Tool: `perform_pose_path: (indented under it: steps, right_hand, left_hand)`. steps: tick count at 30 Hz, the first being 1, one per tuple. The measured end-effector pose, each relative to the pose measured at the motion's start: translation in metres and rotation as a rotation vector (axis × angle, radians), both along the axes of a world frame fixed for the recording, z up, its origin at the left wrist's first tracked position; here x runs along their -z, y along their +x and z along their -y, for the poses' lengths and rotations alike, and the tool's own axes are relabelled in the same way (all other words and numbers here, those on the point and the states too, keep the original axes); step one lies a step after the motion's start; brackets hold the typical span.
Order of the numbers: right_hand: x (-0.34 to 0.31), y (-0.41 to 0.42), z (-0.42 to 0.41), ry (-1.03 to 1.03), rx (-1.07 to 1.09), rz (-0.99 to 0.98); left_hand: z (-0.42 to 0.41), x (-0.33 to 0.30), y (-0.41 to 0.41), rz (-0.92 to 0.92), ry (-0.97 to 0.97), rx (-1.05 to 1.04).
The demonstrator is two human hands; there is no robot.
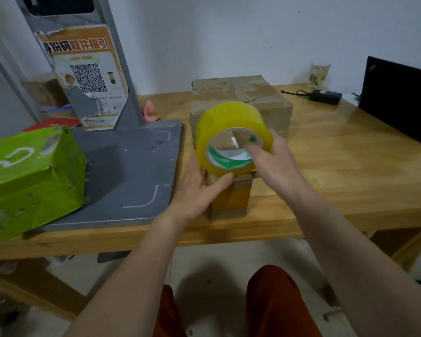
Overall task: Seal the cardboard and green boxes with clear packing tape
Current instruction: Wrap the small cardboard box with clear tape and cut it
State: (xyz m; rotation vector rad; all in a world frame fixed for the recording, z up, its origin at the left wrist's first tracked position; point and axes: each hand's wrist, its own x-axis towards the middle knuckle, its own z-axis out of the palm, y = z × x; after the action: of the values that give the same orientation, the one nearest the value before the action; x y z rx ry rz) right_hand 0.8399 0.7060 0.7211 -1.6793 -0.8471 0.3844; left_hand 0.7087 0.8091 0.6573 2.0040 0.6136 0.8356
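Observation:
A yellowish roll of packing tape (229, 122) is held up in front of the large cardboard box (260, 98). My right hand (275, 161) grips the roll, with the thumb in its core and the fingers round its right side. A small cardboard box (231, 200) with a band of tape down its front stands near the table's front edge. My left hand (199, 188) rests against that box's left side, its thumb touching the bottom of the roll. The green box (32, 176) sits at the left, on the grey base plate.
A grey scanner stand (131, 171) with a QR-code poster (88, 76) fills the table's left half. A laptop (399, 98), a black power adapter (325, 96) and a glass (320, 72) sit at the back right. My knees show below the wooden table (350, 166).

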Motion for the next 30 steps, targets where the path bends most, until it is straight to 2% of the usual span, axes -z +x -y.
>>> perform_pose_path:
  steps: [2, 4, 7, 11, 13, 19, 22, 26, 30]
  right_hand:
    - [-0.011, 0.009, 0.007, 0.100, 0.001, -0.223]
    - [-0.014, 0.019, 0.013, 0.132, 0.011, -0.289]
    - [-0.010, 0.022, 0.016, 0.119, 0.014, -0.256]
    - [-0.007, 0.029, 0.018, 0.080, 0.105, 0.004]
    - [-0.003, 0.031, 0.018, 0.091, 0.170, 0.055]
    - [0.009, 0.033, 0.014, 0.134, 0.156, -0.175]
    - [0.008, 0.033, 0.015, 0.160, 0.106, -0.165]
    - [0.013, 0.026, 0.014, 0.224, 0.073, -0.261]
    - [0.010, 0.036, 0.017, 0.161, 0.104, -0.090]
  left_hand:
    - [-0.002, 0.003, -0.005, -0.006, 0.022, -0.023]
    - [-0.004, 0.003, -0.006, -0.027, 0.039, -0.014]
    - [-0.005, 0.002, -0.006, -0.033, 0.080, -0.014]
    - [-0.002, 0.001, -0.005, -0.066, 0.104, -0.014]
    - [0.002, -0.003, -0.005, -0.110, 0.114, -0.019]
    - [0.018, -0.025, 0.004, -0.317, 0.114, -0.085]
    - [0.041, -0.031, 0.024, -0.448, 0.197, -0.235]
    - [0.048, -0.030, 0.041, -0.458, 0.245, -0.336]
    - [0.039, -0.030, 0.040, -0.436, 0.182, -0.249]
